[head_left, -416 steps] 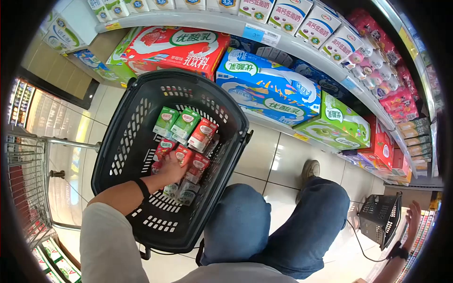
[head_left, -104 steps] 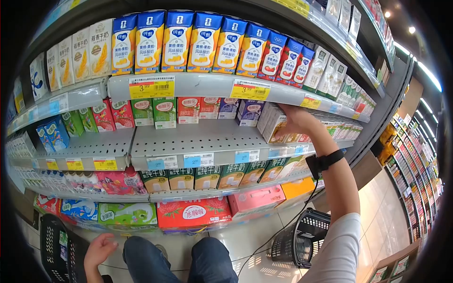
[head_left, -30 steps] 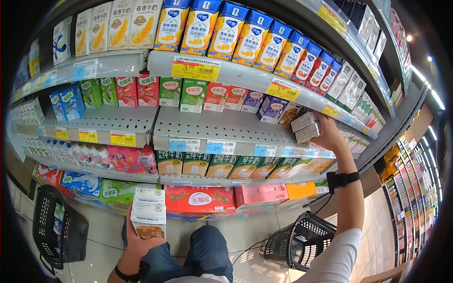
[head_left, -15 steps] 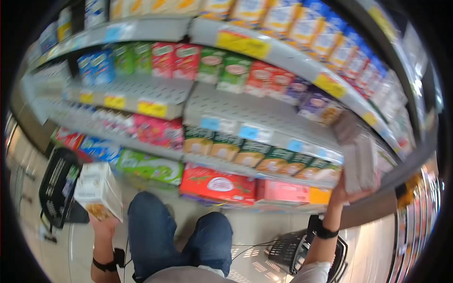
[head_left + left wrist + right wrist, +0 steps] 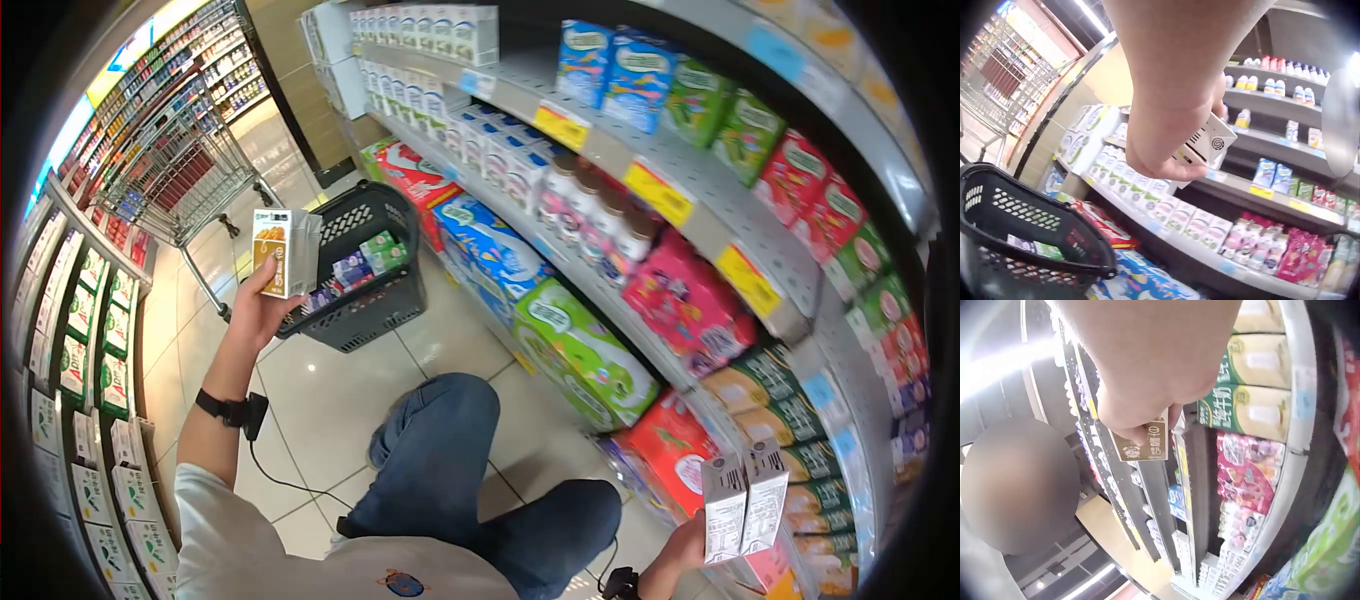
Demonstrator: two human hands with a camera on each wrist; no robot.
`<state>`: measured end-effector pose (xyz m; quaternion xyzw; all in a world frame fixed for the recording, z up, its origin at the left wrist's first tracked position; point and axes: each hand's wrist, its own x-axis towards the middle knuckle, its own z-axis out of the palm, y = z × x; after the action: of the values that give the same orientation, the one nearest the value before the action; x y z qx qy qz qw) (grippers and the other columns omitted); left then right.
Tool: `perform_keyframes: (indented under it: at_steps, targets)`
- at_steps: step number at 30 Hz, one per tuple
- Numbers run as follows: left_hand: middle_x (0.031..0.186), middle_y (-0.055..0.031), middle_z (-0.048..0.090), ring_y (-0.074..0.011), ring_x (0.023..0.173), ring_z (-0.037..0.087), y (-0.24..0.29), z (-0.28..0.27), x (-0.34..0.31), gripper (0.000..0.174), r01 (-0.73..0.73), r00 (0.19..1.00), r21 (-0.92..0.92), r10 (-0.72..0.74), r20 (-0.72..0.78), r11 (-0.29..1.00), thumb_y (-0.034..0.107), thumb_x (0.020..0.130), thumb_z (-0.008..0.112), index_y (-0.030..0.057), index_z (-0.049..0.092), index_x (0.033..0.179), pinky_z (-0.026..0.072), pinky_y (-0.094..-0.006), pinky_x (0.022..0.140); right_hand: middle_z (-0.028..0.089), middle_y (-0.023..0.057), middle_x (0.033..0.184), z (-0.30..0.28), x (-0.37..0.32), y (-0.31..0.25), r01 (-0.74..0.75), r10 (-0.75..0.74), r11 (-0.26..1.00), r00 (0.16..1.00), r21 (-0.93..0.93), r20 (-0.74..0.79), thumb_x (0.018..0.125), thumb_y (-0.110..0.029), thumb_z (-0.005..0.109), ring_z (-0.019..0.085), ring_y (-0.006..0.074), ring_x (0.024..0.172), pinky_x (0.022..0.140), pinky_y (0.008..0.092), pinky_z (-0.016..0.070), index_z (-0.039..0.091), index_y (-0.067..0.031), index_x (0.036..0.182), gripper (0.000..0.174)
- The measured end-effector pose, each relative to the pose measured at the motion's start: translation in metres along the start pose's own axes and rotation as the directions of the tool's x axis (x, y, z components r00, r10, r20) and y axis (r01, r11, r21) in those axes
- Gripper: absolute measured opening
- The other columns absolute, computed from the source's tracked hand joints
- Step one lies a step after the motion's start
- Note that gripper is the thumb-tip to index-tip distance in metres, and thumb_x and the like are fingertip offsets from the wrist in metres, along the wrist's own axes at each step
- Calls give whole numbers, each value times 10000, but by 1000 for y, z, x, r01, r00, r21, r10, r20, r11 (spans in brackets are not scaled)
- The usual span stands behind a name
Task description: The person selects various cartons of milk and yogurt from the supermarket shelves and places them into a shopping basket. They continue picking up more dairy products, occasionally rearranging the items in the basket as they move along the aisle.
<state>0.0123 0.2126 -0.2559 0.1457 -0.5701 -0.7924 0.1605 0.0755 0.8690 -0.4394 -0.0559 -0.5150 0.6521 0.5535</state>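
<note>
My left hand (image 5: 262, 312) grips white-and-brown milk cartons (image 5: 284, 250), thumb across the brown face, held up beside the black shopping basket (image 5: 370, 322). Inside that basket lie small cartons (image 5: 378, 252) in green and purple. From the left wrist, my hand (image 5: 1166, 140) partly hides a pale carton (image 5: 1217, 142). Over at the lower right, my right hand (image 5: 684, 545) holds two white printed milk cartons (image 5: 740, 505) side by side in front of the lower shelves. The right wrist view has fingers (image 5: 1138, 434) curled over a brown carton face (image 5: 1155, 449).
Shelves of drink cartons and bottles (image 5: 590, 215) run along the right. Large gift boxes (image 5: 585, 355) stand low beside the floor. A metal shopping cart (image 5: 175, 165) is beyond the basket, and more stacked cartons (image 5: 90, 370) line the left side.
The right hand has drawn its cartons off the shelf. My left hand, unladen 3.5 seconds ago, now carries cartons near the basket. The head view has swung left, away from the emptied shelf section.
</note>
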Motion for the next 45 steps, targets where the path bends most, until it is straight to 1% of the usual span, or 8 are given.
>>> perform_keyframes:
  at_steps: [4, 10, 16, 22, 26, 29, 32, 45]
  targets:
    - [1166, -80, 661, -189, 997, 664, -10, -74, 89, 472, 135, 991, 114, -133, -26, 984, 351, 968, 610, 54, 526, 1326, 576, -351, 819, 418, 175, 1483, 39, -57, 35, -72, 85, 974, 995, -216, 54, 822, -81, 714, 459, 360, 1309, 1101, 509, 364, 340, 5, 1475, 757]
    - [1072, -14, 663, -114, 920, 657, -68, -195, 229, 510, 362, 916, 534, -399, -49, 764, 329, 870, 729, 76, 560, 1279, 592, -321, 751, 424, 176, 1475, 118, -141, 47, 80, 31, 862, 977, -500, 209, 810, -97, 730, 459, 359, 1309, 1102, 506, 362, 342, 7, 1470, 773]
    - [1236, -149, 596, -273, 1086, 642, -134, -271, 325, 836, 451, 764, 772, -640, -75, 448, 166, 709, 828, -11, 407, 1409, 604, -415, 807, 429, 178, 1467, 197, -199, 36, 299, 11, 687, 907, -663, 420, 798, -113, 747, 460, 358, 1308, 1104, 503, 360, 345, 9, 1465, 789]
    - [1254, -180, 569, -283, 1094, 639, -168, -328, 363, 929, 610, 661, 692, -729, -176, 386, 174, 698, 844, -6, 324, 1446, 606, -424, 806, 435, 179, 1459, 263, -233, 31, 464, 27, 586, 808, -665, 588, 786, -129, 763, 460, 357, 1307, 1105, 500, 359, 347, 11, 1460, 805]
    - [1341, -214, 511, -288, 1114, 629, -172, -334, 358, 1062, 537, 653, 788, -740, -163, 300, 178, 670, 873, -55, 230, 1483, 593, -411, 832, 438, 180, 1453, 289, -242, 31, 522, 46, 560, 755, -643, 654, 778, -140, 774, 460, 357, 1306, 1106, 497, 358, 349, 12, 1457, 816]
    - [1317, -267, 496, -386, 1251, 518, -189, -351, 368, 1114, 130, 756, 991, -644, -116, -26, 376, 605, 903, -117, 313, 1411, 455, -361, 1032, 441, 181, 1449, 305, -245, 32, 554, 58, 557, 717, -619, 694, 772, -148, 783, 460, 356, 1306, 1107, 496, 357, 350, 13, 1455, 824]
    - [1336, -302, 469, -391, 1266, 495, -201, -353, 370, 1184, -57, 724, 975, -681, -108, -216, 484, 549, 908, -162, 343, 1365, 407, -369, 1076, 444, 181, 1445, 315, -248, 32, 578, 57, 552, 692, -600, 720, 766, -156, 791, 460, 356, 1306, 1108, 494, 356, 352, 14, 1452, 832]
    - [1340, -321, 502, -379, 1209, 568, -219, -335, 367, 1328, -169, 580, 846, -745, -329, -505, 425, 536, 944, -211, 154, 1394, 505, -375, 975, 447, 178, 1411, 330, -255, 29, 586, 85, 572, 654, -574, 752, 683, -267, 874, 446, 341, 1316, 1121, 482, 343, 359, 7, 1421, 941]
